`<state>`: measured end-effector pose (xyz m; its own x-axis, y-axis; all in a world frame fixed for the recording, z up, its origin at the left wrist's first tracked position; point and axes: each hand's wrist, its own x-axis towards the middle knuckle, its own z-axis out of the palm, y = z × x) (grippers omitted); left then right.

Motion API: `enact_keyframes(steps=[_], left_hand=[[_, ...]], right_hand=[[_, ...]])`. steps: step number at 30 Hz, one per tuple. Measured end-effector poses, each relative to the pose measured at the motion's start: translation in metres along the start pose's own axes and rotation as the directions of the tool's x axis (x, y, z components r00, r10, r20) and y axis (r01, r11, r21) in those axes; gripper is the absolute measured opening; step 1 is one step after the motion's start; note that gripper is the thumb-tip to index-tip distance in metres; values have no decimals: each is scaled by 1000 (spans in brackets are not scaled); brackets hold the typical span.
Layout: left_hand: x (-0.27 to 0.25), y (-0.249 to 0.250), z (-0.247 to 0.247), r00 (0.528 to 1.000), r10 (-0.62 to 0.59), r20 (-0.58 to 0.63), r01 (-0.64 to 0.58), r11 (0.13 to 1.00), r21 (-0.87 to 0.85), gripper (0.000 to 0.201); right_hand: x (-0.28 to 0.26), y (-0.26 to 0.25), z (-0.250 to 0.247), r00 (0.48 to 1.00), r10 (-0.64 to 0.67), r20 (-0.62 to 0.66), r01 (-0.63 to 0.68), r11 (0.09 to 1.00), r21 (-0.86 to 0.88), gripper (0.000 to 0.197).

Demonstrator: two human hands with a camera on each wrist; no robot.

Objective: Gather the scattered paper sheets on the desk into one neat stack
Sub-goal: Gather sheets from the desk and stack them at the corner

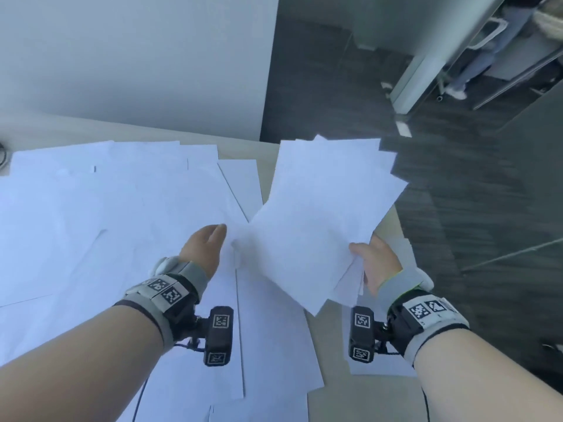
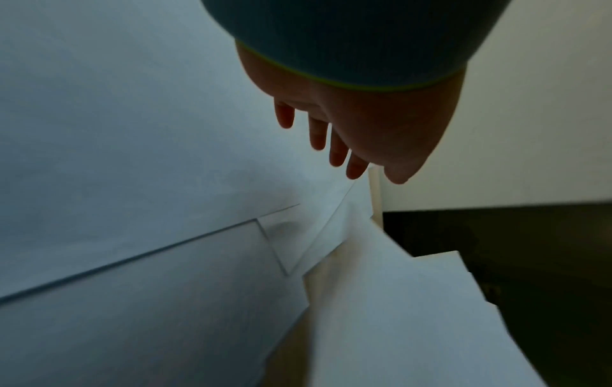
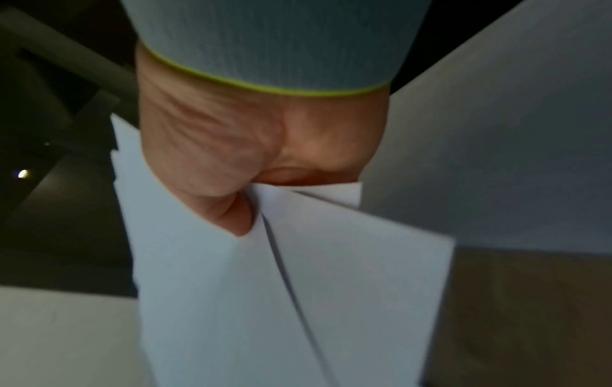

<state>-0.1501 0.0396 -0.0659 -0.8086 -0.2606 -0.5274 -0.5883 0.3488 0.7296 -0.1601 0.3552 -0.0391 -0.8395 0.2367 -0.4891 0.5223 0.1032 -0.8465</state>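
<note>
My right hand grips a loose, fanned bundle of white paper sheets by its near right corner and holds it tilted above the desk's right side. In the right wrist view the thumb and curled fingers pinch the misaligned sheets. My left hand hovers by the bundle's left edge with its fingers straight and holds nothing. Several more white sheets lie overlapping across the desk, under and left of the left hand.
A pale wall rises behind the desk. The desk's right edge drops to a dark floor. A glass door and a person's legs stand at the upper right. A dark cable lies at the far left.
</note>
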Motion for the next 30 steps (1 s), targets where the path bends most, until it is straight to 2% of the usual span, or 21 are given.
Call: enact_keyframes(steps=[2, 4, 7, 9, 13, 15, 17, 18, 19, 22, 24, 27, 30], left_hand=[[-12, -3, -14, 996, -22, 84, 30, 995, -95, 62], [-21, -11, -23, 981, 9, 195, 11, 995, -100, 69], [-40, -17, -30, 960, 138, 244, -116, 988, -102, 28], [-53, -15, -31, 949, 231, 216, -177, 954, -242, 10], [-73, -19, -40, 908, 379, 177, -254, 836, -486, 19], [-74, -27, -40, 895, 406, 185, -261, 813, -520, 31], [-76, -36, -39, 898, 380, 219, -235, 839, -492, 40], [-76, -41, -37, 900, 358, 248, -208, 853, -478, 42], [-78, -46, -36, 901, 331, 280, -181, 874, -450, 42], [-83, -56, -28, 908, 269, 322, -173, 939, -297, 24], [-88, -57, -26, 919, 247, 307, -180, 956, -232, 9], [-85, -66, -31, 957, 159, 242, -79, 947, -312, 17], [-68, -93, -44, 994, 2, 111, 41, 924, -381, 20]], right_hand=[[-25, 9, 8, 997, -7, 82, 7, 1000, 1, 32], [-48, 19, 15, 993, -27, 114, 24, 999, 34, 34], [-77, 28, 27, 987, -52, 151, 32, 991, 127, 34], [-87, 32, 32, 986, -73, 150, 43, 981, 191, 30], [-104, 27, 38, 976, -162, 143, 129, 967, 220, 28], [-108, 29, 41, 973, -180, 146, 156, 975, 161, 28], [-110, 40, 45, 975, -164, 150, 162, 986, 25, 32], [-111, 47, 48, 977, -159, 144, 162, 987, -8, 24], [-113, 53, 50, 979, -152, 135, 156, 988, -16, 8], [-115, 64, 52, 990, -96, 100, 96, 995, 1, 9], [-118, 64, 53, 992, -88, 89, 86, 996, 31, 7], [-123, 61, 55, 985, -109, 136, 108, 994, 18, 7], [-122, 68, 52, 995, -7, 104, 24, 987, -157, 15]])
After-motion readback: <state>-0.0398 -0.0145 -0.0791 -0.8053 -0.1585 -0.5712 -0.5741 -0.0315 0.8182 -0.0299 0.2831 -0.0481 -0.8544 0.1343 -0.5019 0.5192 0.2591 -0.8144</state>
